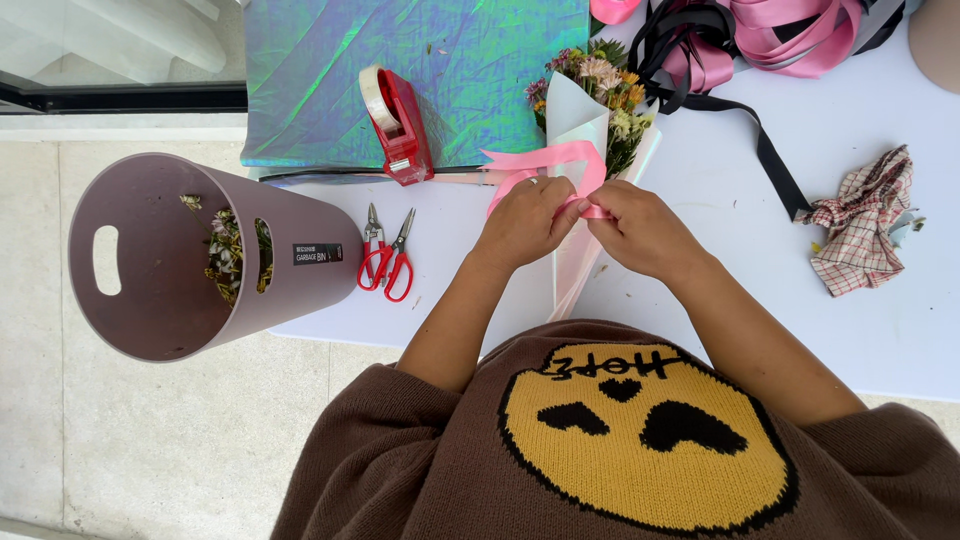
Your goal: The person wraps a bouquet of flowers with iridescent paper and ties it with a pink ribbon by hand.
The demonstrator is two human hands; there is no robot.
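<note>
White table (pixel 880 330) with scissors (pixel 388 262), bouquet (pixel 590 110)

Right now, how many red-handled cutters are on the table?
2. Snips and scissors lie side by side on the white table, left of the left hand, below the red tape dispenser. More could hide under the ribbons.

At frame centre the left hand (pixel 528 222) and right hand (pixel 640 230) meet on the ribbon (pixel 548 160) around the bouquet (pixel 592 100), with scissors (pixel 390 258) and tape dispenser (pixel 395 125) to their left, the bin (pixel 170 260) far left, and a crumpled cloth (pixel 862 222) at right.
</note>
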